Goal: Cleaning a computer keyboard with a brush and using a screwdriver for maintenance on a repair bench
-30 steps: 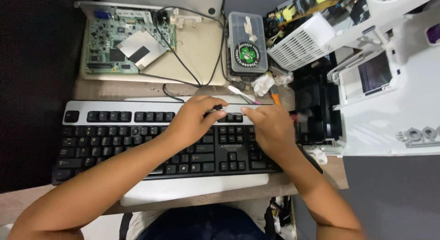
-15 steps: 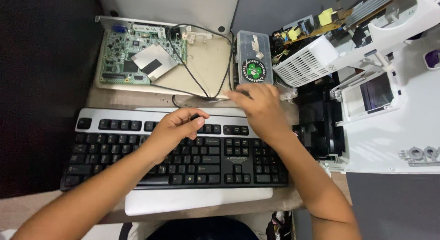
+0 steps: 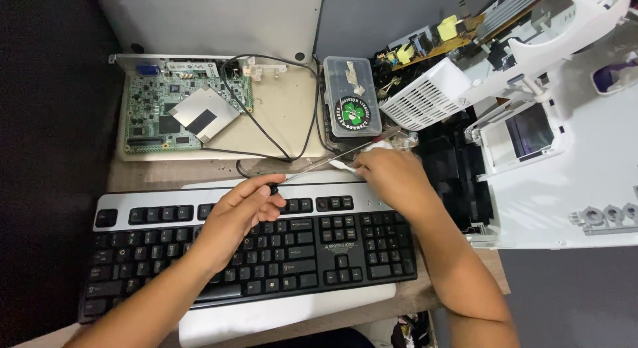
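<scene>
Left hand [image 3: 232, 218] pinches black handle of long thin metal tool [image 3: 319, 165] over black-and-silver keyboard [image 3: 246, 255]. Right hand [image 3: 389, 178] closed on white cotton swab [image 3: 342, 166] at tool's far end, beside clear plastic box [image 3: 352, 95].

One black and silver keyboard [image 3: 252, 248] lies at six o'clock. Two bare hands rest above it: the left hand [image 3: 236, 212] and the right hand [image 3: 392, 178]. One green circuit board [image 3: 179, 112] sits at ten o'clock. One clear plastic box [image 3: 352, 95] stands at twelve o'clock. One white printer [image 3: 571, 142] fills three o'clock.
</scene>
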